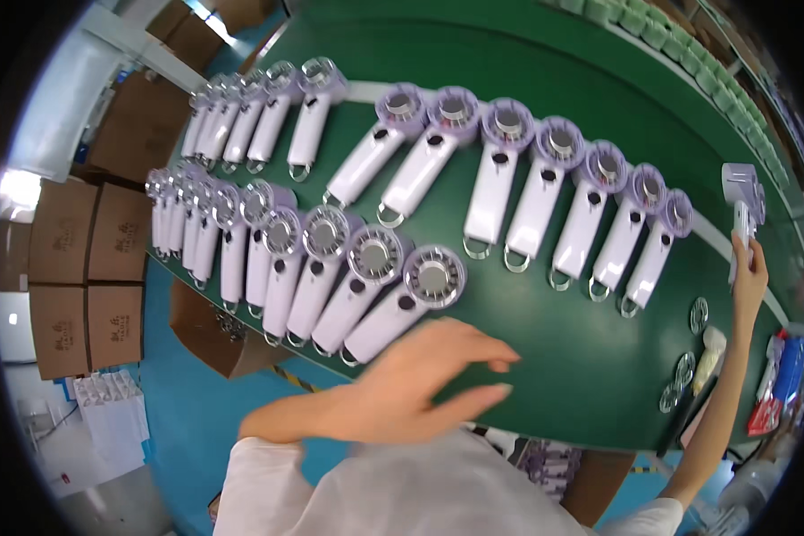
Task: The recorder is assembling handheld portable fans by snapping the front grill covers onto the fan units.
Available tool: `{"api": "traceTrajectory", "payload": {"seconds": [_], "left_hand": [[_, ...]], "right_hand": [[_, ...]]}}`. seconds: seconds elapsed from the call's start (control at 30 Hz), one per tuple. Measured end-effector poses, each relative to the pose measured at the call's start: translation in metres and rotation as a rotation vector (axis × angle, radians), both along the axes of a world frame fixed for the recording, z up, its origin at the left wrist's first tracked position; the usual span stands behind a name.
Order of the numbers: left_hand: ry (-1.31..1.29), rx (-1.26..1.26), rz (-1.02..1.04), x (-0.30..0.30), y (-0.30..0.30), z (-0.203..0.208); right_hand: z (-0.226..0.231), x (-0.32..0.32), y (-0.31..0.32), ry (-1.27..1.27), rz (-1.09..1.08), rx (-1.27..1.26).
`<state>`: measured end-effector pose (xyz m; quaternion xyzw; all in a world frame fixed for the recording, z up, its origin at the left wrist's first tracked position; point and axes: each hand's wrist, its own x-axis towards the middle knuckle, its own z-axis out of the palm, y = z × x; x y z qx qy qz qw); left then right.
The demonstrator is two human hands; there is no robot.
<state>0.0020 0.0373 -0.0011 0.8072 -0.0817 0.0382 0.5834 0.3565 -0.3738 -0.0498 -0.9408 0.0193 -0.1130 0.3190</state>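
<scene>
In my right hand, raised at the far right, is a lilac and white handheld fan, gripped by its handle with the head up. My left hand hovers near the table's front edge, thumb and fingers apart, with nothing in it. Just beyond it lies the closest finished-looking handheld fan, the end one of a row with round grilles and metal loops at the handle ends. A second group of fans spreads across the middle of the green table.
More fans stand in rows at the back left. Loose round grilles lie at the right, near a blue and red package. Cardboard boxes are stacked at the left; an open carton sits below the table edge. Green items line the back shelf.
</scene>
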Motion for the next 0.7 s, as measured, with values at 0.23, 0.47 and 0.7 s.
{"api": "traceTrajectory", "payload": {"seconds": [0.23, 0.47, 0.7], "left_hand": [[0.485, -0.709, -0.293, 0.015, -0.132, -0.075], [0.619, -0.947, -0.155, -0.010, -0.142, -0.089], [0.598, -0.894, -0.057, -0.021, -0.118, -0.105]], "right_hand": [[0.020, -0.267, 0.037, -0.049, 0.263, -0.175], [-0.012, -0.359, 0.122, 0.135, 0.250, -0.039], [-0.007, -0.363, 0.126, 0.398, 0.250, 0.394]]}}
